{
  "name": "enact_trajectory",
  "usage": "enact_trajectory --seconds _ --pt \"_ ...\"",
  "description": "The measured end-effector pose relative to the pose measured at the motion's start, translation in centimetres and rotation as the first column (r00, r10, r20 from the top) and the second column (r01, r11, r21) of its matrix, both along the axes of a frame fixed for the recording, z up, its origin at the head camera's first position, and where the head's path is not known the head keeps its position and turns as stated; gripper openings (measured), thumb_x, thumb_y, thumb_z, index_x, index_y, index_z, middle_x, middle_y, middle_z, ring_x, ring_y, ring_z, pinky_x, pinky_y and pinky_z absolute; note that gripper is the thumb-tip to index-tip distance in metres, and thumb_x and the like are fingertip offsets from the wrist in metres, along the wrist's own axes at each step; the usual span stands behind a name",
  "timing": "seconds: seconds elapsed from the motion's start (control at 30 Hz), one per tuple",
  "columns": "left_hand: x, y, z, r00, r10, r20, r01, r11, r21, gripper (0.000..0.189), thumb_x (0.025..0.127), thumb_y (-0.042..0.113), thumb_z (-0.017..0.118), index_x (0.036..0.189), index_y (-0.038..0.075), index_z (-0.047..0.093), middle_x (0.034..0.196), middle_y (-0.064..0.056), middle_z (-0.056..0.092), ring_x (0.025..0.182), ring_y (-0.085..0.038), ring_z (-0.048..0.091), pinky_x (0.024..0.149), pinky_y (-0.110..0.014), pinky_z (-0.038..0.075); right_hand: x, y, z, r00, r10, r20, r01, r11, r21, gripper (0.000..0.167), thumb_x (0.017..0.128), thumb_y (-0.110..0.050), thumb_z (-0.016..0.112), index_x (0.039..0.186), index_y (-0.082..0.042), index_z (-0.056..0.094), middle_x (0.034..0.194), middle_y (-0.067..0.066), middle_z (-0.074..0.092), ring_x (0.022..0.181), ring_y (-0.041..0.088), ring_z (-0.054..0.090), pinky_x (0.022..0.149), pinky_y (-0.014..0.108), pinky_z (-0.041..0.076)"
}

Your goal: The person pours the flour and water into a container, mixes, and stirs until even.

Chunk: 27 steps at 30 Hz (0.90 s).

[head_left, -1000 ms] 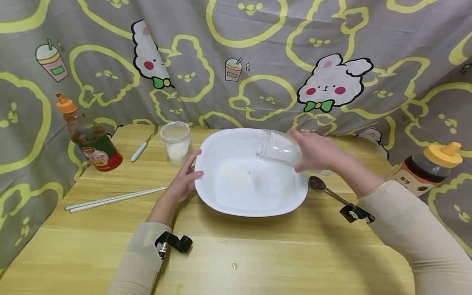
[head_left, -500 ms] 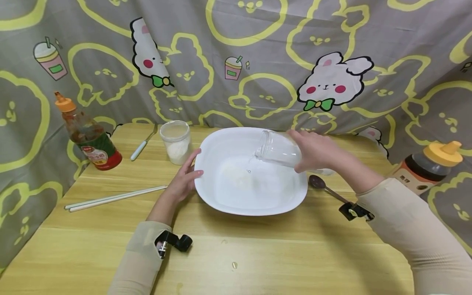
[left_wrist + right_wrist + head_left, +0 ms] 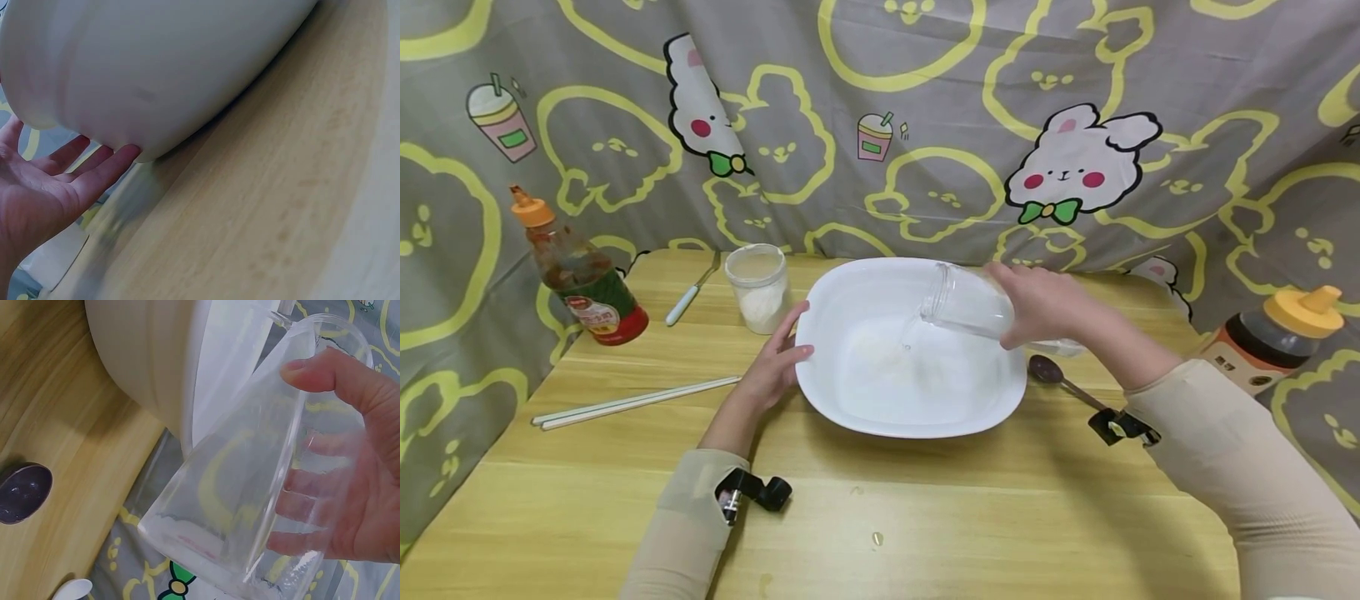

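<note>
Clear jug [image 3: 968,302], clasped by right grip [image 3: 1045,303], pours into basin [image 3: 853,304] braced by straight-fingered left grip [image 3: 775,362]; likely next: steeper tilt.

A grey cloth [image 3: 940,117] with yellow outlines hangs behind the wood-grain desk [image 3: 977,508]. It also lines the desk's left side.

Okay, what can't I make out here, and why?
Head: handle end of the dark spoon, behind the right wrist camera.
Head: base of the yellow-capped bottle, behind the right sleeve.
Head: mark in the white basin, too small to identify.
Right wrist: rest of the white object, beyond the bottom edge.
Right wrist: contents of the clear jug, confused by reflections.
</note>
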<state>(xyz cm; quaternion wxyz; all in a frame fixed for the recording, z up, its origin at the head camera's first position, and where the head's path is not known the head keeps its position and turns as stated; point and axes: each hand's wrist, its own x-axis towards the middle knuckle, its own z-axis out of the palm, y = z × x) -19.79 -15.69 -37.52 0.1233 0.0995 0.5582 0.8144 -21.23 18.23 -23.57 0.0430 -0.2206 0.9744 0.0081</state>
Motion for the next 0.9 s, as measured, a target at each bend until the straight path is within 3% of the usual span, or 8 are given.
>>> enact_trajectory --seconds 0.17,0.43,0.9 --pt "-0.02 -0.06 -0.1 1.0 0.001 -0.002 -0.001 1.0 0.0 0.068 0.079 0.001 0.047 0.138 0.021 0.019 0.128 -0.022 0.026 0.094 -0.023 0.05 0.068 -0.036 0.049 -0.23 -0.12 0.07 1.0 -0.013 0.008 0.013 1.0 0.003 0.094 0.054 -0.028 0.075 0.131 -0.007 0.027 0.114 0.02 0.048 0.09 0.034 0.05 0.061 0.047 0.043" --pt "-0.06 -0.13 -0.09 1.0 -0.003 -0.011 0.003 1.0 -0.004 0.07 0.078 0.002 0.049 0.138 0.022 0.018 0.131 -0.024 0.024 0.105 -0.036 0.041 0.07 -0.039 0.048 -0.62 -0.18 -0.02 1.0 -0.016 0.009 0.016 1.0 0.001 0.093 0.054 -0.03 0.076 0.13 -0.008 0.028 0.111 0.02 0.049 0.089 0.034 0.051 0.062 0.047 0.043" --pt "-0.08 -0.04 -0.1 1.0 0.002 -0.001 -0.002 1.0 -0.003 0.069 0.078 0.002 0.048 0.137 0.023 0.02 0.129 -0.022 0.027 0.102 -0.034 0.044 0.072 -0.042 0.047 -0.95 -0.51 -0.15 0.999 -0.026 0.021 0.026 1.0 0.011 0.093 0.055 -0.031 0.076 0.131 -0.007 0.027 0.114 0.021 0.047 0.094 0.038 0.048 0.065 0.05 0.042"
